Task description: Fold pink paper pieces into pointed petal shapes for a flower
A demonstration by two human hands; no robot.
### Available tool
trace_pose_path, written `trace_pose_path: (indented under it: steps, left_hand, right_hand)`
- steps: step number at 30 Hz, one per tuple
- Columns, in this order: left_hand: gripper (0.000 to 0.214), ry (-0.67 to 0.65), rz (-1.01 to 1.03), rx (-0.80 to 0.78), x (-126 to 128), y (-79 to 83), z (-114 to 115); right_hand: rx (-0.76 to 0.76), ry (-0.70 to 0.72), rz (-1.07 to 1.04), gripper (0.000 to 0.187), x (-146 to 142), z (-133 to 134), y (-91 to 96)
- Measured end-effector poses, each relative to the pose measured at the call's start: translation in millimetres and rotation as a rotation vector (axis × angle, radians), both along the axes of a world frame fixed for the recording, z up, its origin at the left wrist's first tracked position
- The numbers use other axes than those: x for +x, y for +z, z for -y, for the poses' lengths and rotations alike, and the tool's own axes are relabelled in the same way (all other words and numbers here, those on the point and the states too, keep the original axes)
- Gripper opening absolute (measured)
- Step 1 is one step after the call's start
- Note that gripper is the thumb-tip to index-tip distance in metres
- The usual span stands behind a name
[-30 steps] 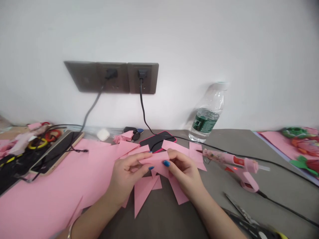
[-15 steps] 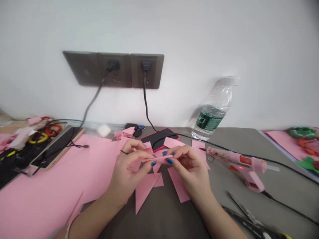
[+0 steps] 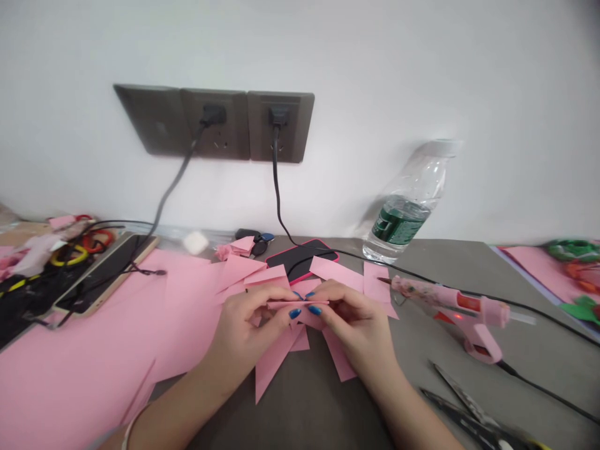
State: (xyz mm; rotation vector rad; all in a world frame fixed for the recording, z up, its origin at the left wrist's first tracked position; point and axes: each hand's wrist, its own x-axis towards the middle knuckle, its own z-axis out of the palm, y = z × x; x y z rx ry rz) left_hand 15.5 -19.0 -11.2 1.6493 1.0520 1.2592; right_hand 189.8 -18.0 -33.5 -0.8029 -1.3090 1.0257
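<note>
Between the hands (image 3: pixel 246 322), pink paper (image 3: pixel 302 303) shows as a thin, level strip.

Pink folded paper strip (image 3: pixel 298 304), centre: plain. Fingernails (image 3: pixel 295 314): glossy blue. Large flat pink paper sheet (image 3: pixel 94 356), left: unpatterned. Pink pistol-shaped plastic glue gun (image 3: pixel 445 297), right: red-accented, speckled towards the nozzle. Clear plastic bottle (image 3: pixel 402 219), far right: green-labelled, white-capped. Black-screened rectangular phone (image 3: pixel 304 255), far centre: hot-pink-rimmed. Flat tabletop (image 3: pixel 304 415): grey.
</note>
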Motion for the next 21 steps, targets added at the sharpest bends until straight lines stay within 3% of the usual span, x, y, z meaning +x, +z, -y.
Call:
trace_pose_path:
  steps: [9,13,21]
  left_hand:
    - [0.012,0.087,-0.096,0.122,-2.7,-1.5,-1.0]
    - [0.012,0.086,-0.136,0.081,-4.3,0.3,-1.0]
    - [0.032,0.062,-0.234,0.077,-9.9,2.3,-3.0]
  right_hand:
    - [-0.024,-0.01,0.034,0.006,4.1,-2.3,-1.2]
    - [-0.049,-0.034,0.029,0.007,5.3,-2.3,-0.7]
    - [-0.076,-0.044,0.026,0.014,4.7,-3.1,1.6]
